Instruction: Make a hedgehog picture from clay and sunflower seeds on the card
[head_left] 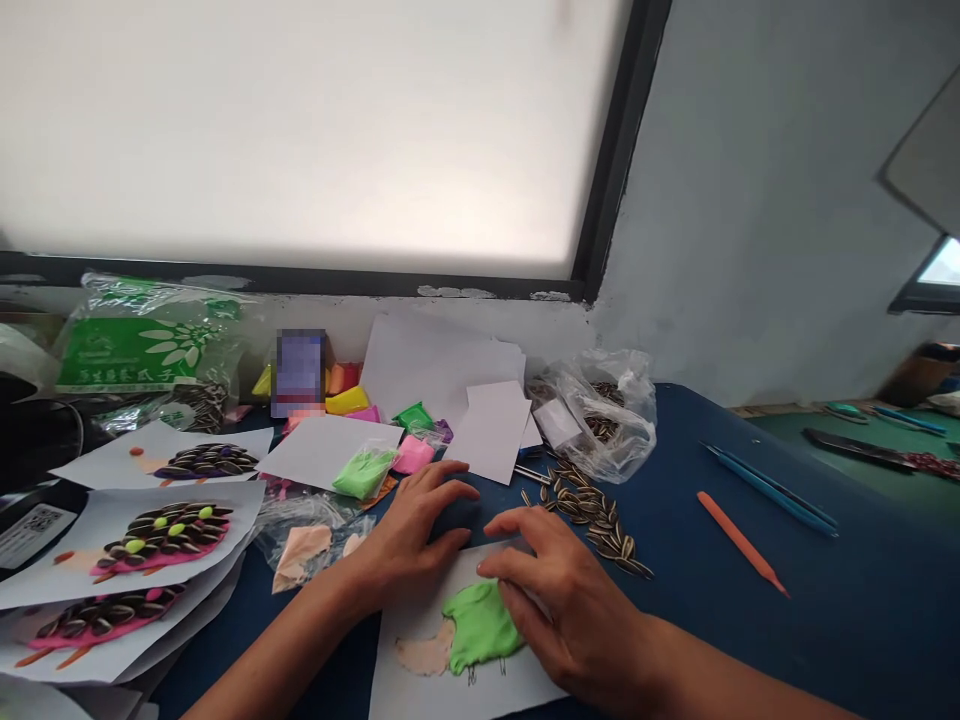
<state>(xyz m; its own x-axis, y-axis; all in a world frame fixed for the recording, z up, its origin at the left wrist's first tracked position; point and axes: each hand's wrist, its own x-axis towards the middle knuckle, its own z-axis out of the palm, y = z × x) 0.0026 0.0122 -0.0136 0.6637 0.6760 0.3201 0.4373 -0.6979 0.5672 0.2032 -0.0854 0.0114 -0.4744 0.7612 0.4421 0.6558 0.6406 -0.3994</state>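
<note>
My right hand (pixel 559 595) lies palm-down on a white paper sheet (pixel 420 690), fingertips pressing a flat patch of light green clay (pixel 476 630) stuck to the paper. A peach clay patch (pixel 422 655) adjoins the green one on its left. My left hand (pixel 416 530) rests at the sheet's top-left corner on the blue tabletop (pixel 825 610), fingers spread, holding nothing. A heap of striped sunflower seeds (pixel 592 515) lies just beyond my right hand.
Finished seed-and-clay pictures (pixel 161 535) are stacked at left. Clay packets (pixel 364 470), loose white papers (pixel 495 425), a plastic bag of seeds (pixel 604 410) and a green seed bag (pixel 142 345) stand behind. An orange tool (pixel 742 545) and blue tools (pixel 772 490) lie at right.
</note>
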